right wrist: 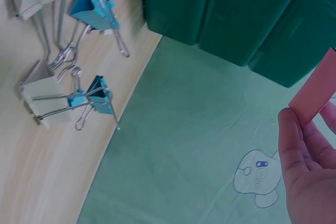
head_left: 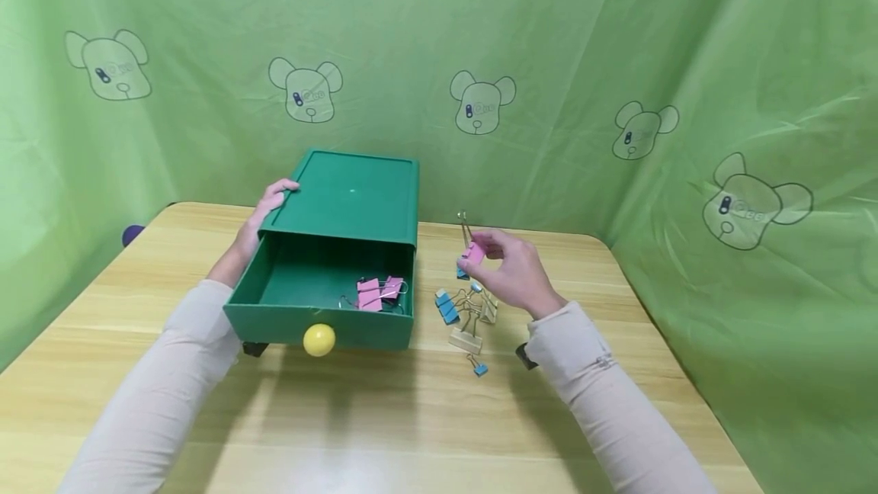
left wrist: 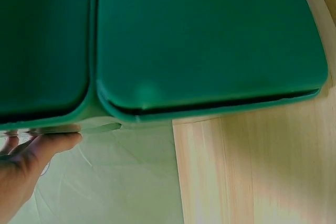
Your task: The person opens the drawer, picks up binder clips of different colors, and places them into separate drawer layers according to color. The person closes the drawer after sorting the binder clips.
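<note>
A green box (head_left: 357, 193) has its drawer (head_left: 274, 326) pulled out, with a yellow knob on the front. Pink binder clips (head_left: 369, 296) lie inside the drawer at its right end. My left hand (head_left: 257, 223) rests against the box's left side, fingertips on the top edge. To the right of the box, my right hand (head_left: 514, 269) pinches a pink binder clip (head_left: 473, 253) between thumb and fingers, above the table. Below and beside that hand lie a blue binder clip (head_left: 447, 307), a cream binder clip (head_left: 466, 340) and a small blue binder clip (head_left: 480, 369).
The wooden table (head_left: 329, 433) bears the box and loose clips. Green curtain (head_left: 384, 44) with bear-head drawings hangs behind and at both sides. A purple round thing (head_left: 132, 235) shows beyond the table's left edge.
</note>
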`<state>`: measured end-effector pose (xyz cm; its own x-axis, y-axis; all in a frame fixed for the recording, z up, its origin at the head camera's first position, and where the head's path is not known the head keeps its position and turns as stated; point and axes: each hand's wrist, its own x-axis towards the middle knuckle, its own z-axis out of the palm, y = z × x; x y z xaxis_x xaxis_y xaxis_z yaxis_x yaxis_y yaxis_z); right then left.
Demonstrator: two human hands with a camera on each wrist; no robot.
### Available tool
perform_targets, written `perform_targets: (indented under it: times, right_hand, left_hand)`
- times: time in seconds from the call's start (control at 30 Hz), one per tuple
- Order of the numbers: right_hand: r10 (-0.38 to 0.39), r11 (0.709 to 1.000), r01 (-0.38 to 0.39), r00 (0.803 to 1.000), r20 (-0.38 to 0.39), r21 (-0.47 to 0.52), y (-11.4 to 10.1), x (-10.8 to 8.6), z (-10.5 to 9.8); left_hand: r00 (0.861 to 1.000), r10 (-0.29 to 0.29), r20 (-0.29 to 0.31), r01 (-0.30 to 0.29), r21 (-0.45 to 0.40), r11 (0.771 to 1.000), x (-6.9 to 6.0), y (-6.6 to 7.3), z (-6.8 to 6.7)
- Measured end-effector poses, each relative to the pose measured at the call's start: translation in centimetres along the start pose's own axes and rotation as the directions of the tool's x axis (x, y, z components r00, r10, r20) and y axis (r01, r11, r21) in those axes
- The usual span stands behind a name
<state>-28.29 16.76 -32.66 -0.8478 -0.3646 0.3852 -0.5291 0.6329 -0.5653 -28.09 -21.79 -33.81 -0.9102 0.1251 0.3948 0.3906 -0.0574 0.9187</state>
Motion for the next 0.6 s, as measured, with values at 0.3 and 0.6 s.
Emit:
perform_targets:
  times: [0.3, 0.6]
  right_hand:
    - [-0.046, 0.999, 0.046, 0.999, -0.006, 0.012, -1.6, -0.1, 0.0]
    - [-0.114, 0.993, 0.114, 0.993, -0.023, 0.005, -2.4, -0.3, 0.0]
  left_hand:
    - [1.000, 0.008, -0.003, -0.008, 0.004, 1.000, 0.0, -0.1, -0.1]
    - [1.000, 0.012, 0.000, -0.012, 0.009, 1.000, 0.0, -0.1, -0.1]
